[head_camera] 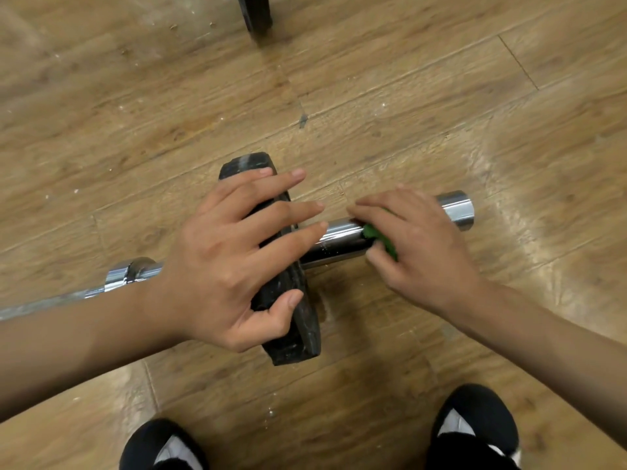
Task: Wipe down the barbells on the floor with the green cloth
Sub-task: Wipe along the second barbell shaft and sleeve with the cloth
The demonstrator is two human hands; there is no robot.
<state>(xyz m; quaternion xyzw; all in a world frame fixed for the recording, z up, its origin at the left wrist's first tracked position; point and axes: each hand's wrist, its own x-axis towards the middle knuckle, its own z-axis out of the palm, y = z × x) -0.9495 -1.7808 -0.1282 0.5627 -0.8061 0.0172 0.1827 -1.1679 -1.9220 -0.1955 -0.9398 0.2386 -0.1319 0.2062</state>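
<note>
A chrome barbell [339, 237] lies on the wooden floor, running from the left edge to its sleeve end [456, 208] at the right. One black weight plate [295, 327] sits on the bar. My left hand [234, 262] rests on top of the plate with fingers spread and straight, its thumb against the plate's near face. My right hand [417, 245] is wrapped over the chrome sleeve and grips the green cloth [381, 240] against it. Most of the cloth is hidden under my palm.
Another black weight plate [256, 15] stands at the top edge of the view. My two feet in black slippers [475, 425] are at the bottom, close to the barbell. Bare wooden floor [441, 96] lies all around.
</note>
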